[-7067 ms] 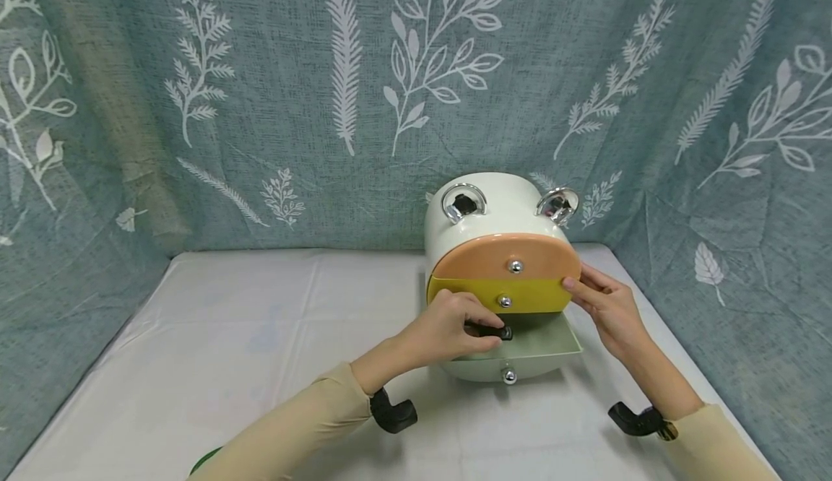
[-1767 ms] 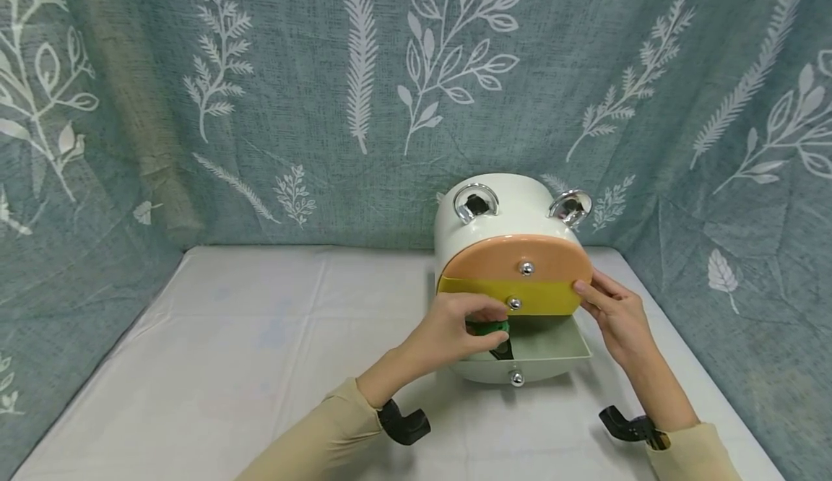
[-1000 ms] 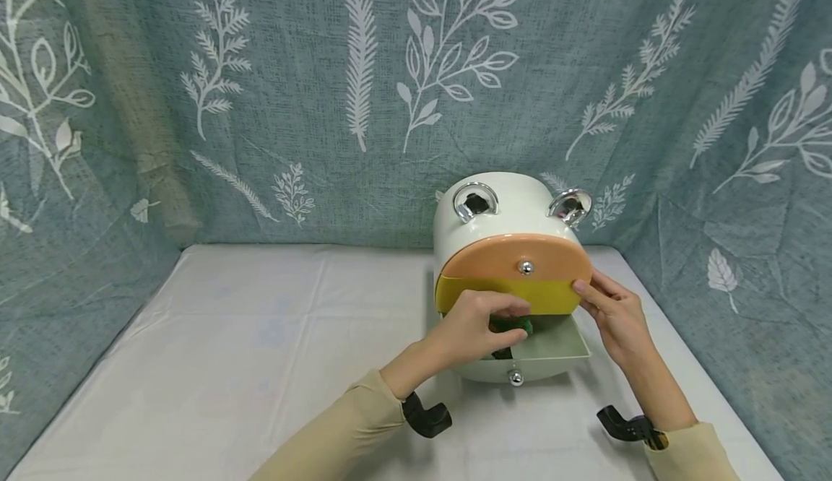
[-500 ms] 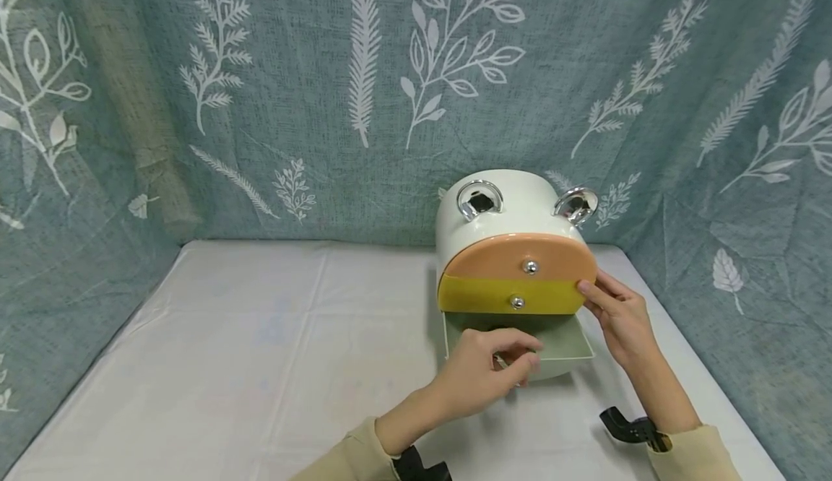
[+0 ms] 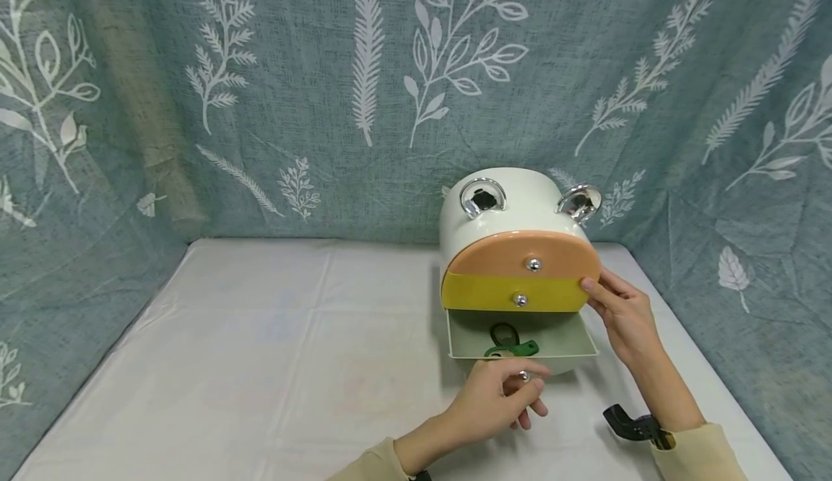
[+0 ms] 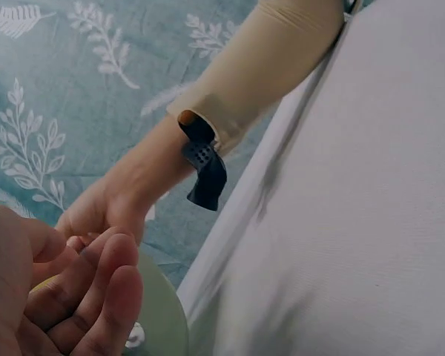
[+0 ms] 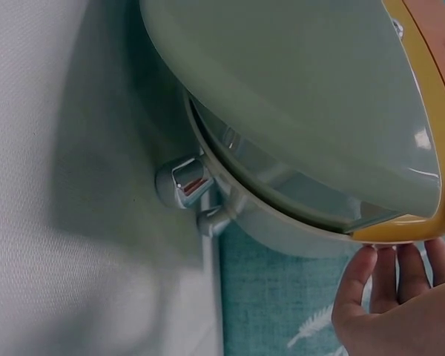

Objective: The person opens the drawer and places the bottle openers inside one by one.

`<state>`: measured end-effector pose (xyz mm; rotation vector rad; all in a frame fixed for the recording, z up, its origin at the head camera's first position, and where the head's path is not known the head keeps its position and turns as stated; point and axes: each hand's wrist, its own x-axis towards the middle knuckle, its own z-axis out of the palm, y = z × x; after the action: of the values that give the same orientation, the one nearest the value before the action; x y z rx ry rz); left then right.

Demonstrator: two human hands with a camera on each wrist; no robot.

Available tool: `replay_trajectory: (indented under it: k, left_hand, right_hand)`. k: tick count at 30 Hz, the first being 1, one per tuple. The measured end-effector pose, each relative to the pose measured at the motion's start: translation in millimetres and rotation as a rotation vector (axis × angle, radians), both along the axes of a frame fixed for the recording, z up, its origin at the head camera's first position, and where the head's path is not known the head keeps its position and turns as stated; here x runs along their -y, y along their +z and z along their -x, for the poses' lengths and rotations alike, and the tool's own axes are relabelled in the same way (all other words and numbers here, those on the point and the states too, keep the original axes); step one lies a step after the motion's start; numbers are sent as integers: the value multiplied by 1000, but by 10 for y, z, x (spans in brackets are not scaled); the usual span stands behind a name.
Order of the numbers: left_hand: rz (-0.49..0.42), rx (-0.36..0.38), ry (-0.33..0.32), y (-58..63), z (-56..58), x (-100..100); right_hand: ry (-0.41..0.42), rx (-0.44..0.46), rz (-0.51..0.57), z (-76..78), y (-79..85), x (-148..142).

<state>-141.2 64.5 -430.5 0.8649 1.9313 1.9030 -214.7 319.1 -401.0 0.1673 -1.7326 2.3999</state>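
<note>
A white frog-shaped drawer box [image 5: 503, 199] stands at the table's right rear, its pale green bottom drawer [image 5: 559, 336] pulled out. In it lie a black loop-shaped item [image 5: 504, 334] and a green item [image 5: 520, 349]; their exact kinds are unclear. My left hand [image 5: 490, 401] holds nothing and hovers at the bottom drawer's silver knob [image 5: 523, 376], fingers loosely bent; contact cannot be told. In the left wrist view these fingers [image 6: 96, 293] partly cover the drawer front. My right hand [image 5: 620, 311] rests against the box's right side, thumb at the yellow drawer's [image 5: 481, 292] edge.
Closed above are the yellow drawer and an orange drawer [image 5: 494, 253], each with a silver knob. A white cloth covers the table [image 5: 260, 351]. Blue-green leaf-patterned curtain [image 5: 273, 91] hangs behind and at both sides. Silver feet [image 7: 184, 182] show under the box.
Earlier my left hand held the black item over the bottom drawer, later the green one. Both now lie inside, and the hand has drawn back toward the knob. My right hand stays on the box.
</note>
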Motion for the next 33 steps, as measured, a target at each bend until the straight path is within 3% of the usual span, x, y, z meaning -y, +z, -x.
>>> replay_trajectory:
  k: [10, 19, 26, 33]
  left_hand:
    - [-29, 31, 19, -110, -7, -3]
    - [30, 107, 80, -168, 28, 17]
    - [79, 103, 77, -197, 29, -14]
    - [73, 83, 89, -229, 32, -25]
  right_hand:
    - [-12, 2, -29, -5, -4, 8]
    - [-10, 13, -14, 4, 5, 18]
    - [-14, 22, -8, 6, 24, 17]
    - [-2, 21, -3, 3, 22, 17]
